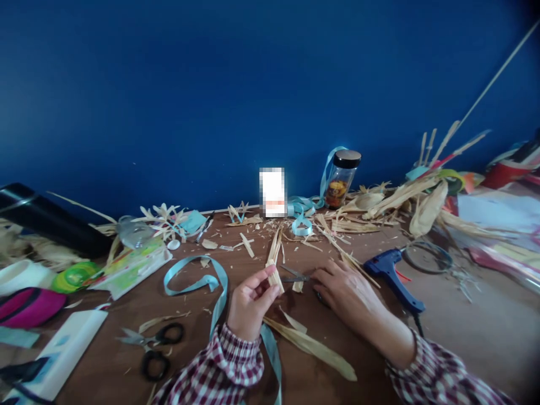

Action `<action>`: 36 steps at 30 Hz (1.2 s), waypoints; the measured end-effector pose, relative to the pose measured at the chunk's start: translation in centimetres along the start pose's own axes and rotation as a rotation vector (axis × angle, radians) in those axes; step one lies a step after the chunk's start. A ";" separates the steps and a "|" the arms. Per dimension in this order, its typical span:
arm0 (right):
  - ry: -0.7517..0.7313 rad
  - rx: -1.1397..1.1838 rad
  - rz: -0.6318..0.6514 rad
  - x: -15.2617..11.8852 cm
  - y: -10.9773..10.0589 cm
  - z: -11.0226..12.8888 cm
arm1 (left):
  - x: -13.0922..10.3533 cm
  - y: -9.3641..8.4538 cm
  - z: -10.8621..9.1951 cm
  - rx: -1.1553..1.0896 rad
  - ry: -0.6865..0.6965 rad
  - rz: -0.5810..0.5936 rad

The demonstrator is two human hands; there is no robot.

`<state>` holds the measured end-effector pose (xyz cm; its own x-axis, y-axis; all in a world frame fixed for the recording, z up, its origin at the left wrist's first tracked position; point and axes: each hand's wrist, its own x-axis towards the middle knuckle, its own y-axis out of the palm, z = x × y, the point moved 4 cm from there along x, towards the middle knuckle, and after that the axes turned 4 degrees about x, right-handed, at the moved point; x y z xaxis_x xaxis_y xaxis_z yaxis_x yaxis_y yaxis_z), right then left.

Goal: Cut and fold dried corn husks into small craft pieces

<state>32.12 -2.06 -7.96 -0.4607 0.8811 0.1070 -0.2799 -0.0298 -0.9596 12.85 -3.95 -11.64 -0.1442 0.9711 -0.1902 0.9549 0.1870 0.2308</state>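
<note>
My left hand (252,301) pinches a bundle of pale dried husk strips (275,277) between thumb and fingers, its split ends pointing away from me. To the right, my right hand (346,292) lies low over the table, palm down, covering the handles of a pair of scissors whose blades (296,277) point left toward the husk strips. Whether its fingers grip the handles is hidden. A long husk leaf (320,347) lies between my forearms, beside a light blue ribbon (271,351).
Black-handled scissors (154,344) and a white power strip (63,354) lie at the left. A blue glue gun (394,278) is on the right. At the back stand a glass jar (340,183) and husk scraps (422,208), near the blue wall.
</note>
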 end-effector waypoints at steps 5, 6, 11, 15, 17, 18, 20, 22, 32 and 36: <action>0.001 0.049 0.055 -0.1 0.0 -0.7 | 0.6 -0.9 0.0 -0.081 0.024 -0.092; -0.010 0.074 0.061 -0.1 0.0 -0.8 | 0.7 -1.0 0.0 -0.107 0.026 -0.117; -0.022 0.143 0.069 -0.5 -0.6 -1.1 | 1.1 -1.4 0.0 -0.228 -0.004 -0.195; -0.053 0.199 0.112 -0.6 -1.0 -1.1 | 1.2 -1.5 -0.3 -0.331 -0.042 -0.225; -0.063 0.199 0.107 -0.5 -1.0 -1.1 | 1.2 -1.5 -0.5 -0.359 -0.056 -0.234; -0.057 0.183 0.095 -0.5 -0.9 -1.1 | 1.2 -1.5 -0.5 -0.368 -0.057 -0.234; -0.033 0.136 0.067 -0.5 -0.6 -1.3 | 1.3 -1.6 -0.6 -0.377 -0.051 -0.231; -0.016 0.122 0.036 -0.6 -0.5 -1.4 | 1.4 -1.7 -0.6 -0.383 -0.044 -0.237; 0.144 0.939 0.069 -0.3 0.5 -0.8 | 1.5 -1.9 -0.9 -0.409 -0.100 -0.263; 0.229 1.424 0.316 -1.0 2.2 2.3 | 1.6 -1.9 -0.8 -0.473 -0.191 -0.272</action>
<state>30.05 -4.06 -9.61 -0.5564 0.7996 -0.2260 -0.8308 -0.5391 0.1381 10.61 -2.67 -11.65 -0.2770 0.8427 -0.4616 0.6633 0.5153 0.5427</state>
